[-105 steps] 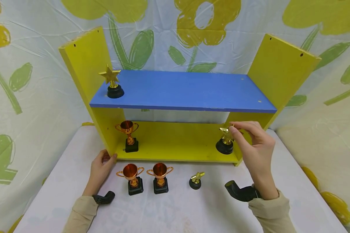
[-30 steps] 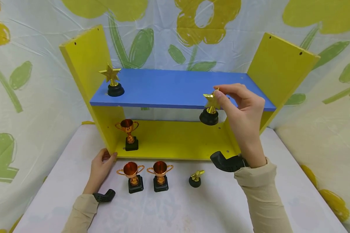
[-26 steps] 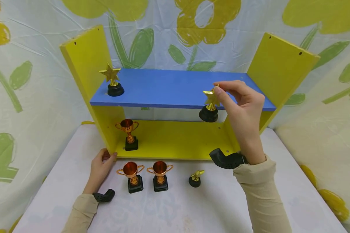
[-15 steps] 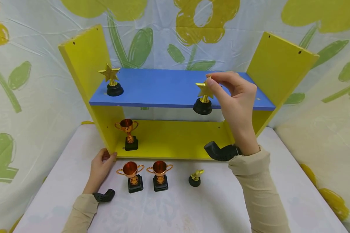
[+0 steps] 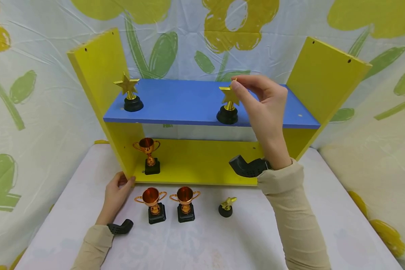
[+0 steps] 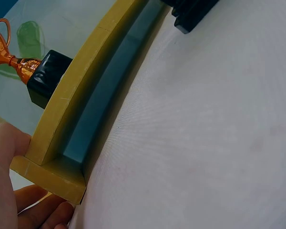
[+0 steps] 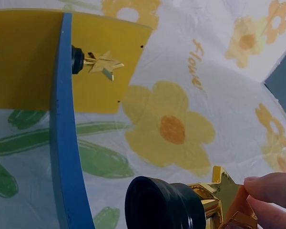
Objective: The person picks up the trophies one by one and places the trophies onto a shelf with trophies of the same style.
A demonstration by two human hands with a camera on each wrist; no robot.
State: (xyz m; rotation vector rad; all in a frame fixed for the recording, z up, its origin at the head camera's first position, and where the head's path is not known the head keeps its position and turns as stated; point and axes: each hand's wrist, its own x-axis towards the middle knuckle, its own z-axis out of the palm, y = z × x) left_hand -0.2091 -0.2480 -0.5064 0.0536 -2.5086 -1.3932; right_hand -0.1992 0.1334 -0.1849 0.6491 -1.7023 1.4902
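Note:
My right hand (image 5: 264, 101) pinches a gold star trophy (image 5: 230, 96) by a point of its star, thumb against fingers. Its black round base (image 7: 157, 202) overlaps the front of the blue shelf board (image 5: 189, 99) in the head view; in the right wrist view there is a gap between base and board. Low at the left, my left hand (image 5: 118, 193) grips the bottom front corner of the yellow side panel (image 6: 47, 179), thumb on one side and fingers on the other. Another star trophy (image 5: 131, 92) stands at the blue board's left end.
A copper cup trophy (image 5: 150, 155) stands on the yellow lower board (image 5: 202, 165), at its left. On the white table in front are two more cup trophies, the left one (image 5: 153, 206) and the right one (image 5: 185, 204), plus a small star trophy (image 5: 226, 207). A flowered cloth hangs behind.
From the lower board's right end, my right hand has raised the star trophy and carried it left to the blue board's front. My left hand has stayed at the corner.

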